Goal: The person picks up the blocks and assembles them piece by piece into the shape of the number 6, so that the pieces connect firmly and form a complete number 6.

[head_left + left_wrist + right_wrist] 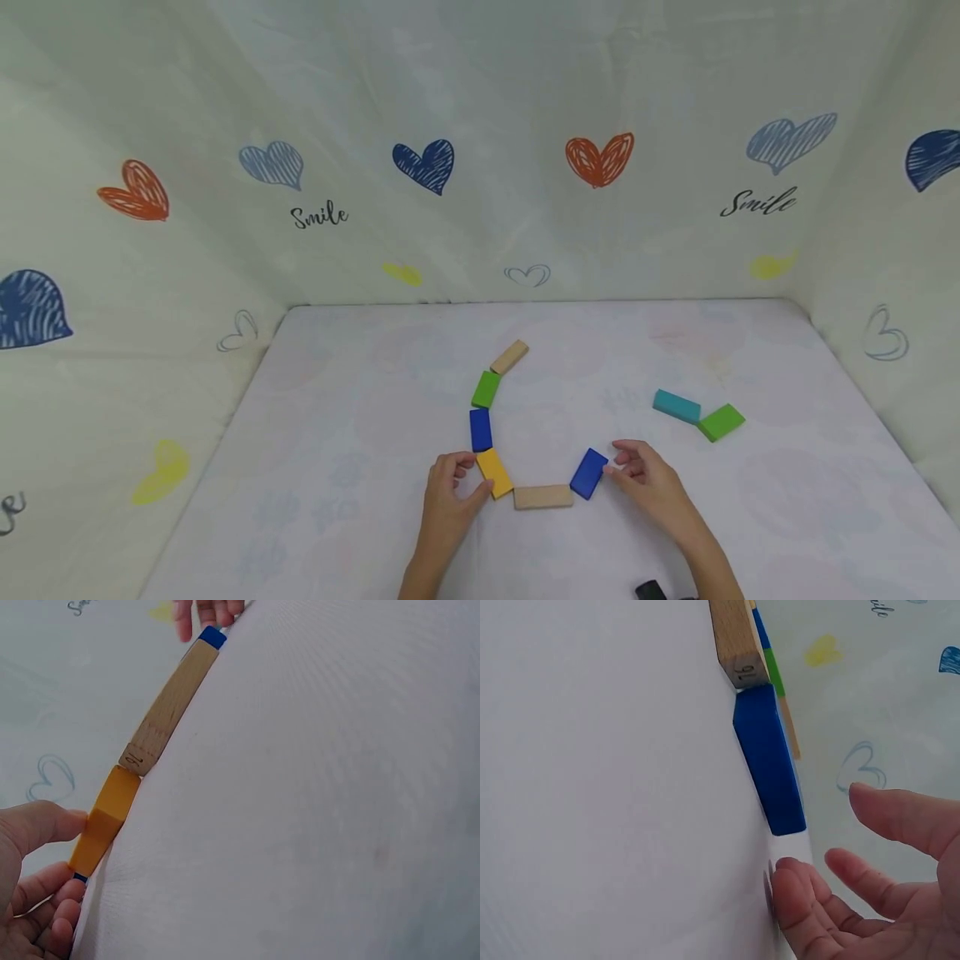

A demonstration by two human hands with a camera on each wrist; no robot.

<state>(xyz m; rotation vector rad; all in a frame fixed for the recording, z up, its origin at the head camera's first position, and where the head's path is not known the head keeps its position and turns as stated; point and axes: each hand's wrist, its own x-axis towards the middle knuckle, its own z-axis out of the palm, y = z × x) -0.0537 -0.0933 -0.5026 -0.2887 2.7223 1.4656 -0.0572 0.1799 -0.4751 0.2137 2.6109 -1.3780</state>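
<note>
My left hand [447,505] pinches a yellow wooden block [495,474], the thumb on one side and a finger by its far end. A plain wood block [543,497] adjoins the yellow one. At its right end lies a blue block [588,473], tilted away from it. Close to that blue block is my right hand [651,483]; in the right wrist view its relaxed fingers [791,892] are apart from the blue block [769,761] and hold nothing. Beyond the yellow block, another blue block [481,430], a green block [486,389] and a plain wood block [510,357] continue the curved line.
On the right side of the white table [360,375] lie a teal block [677,406] and a green block [722,422], touching at a corner. A black object [650,590] shows at the bottom edge near the right forearm. A curtain [510,92] with printed hearts surrounds the table.
</note>
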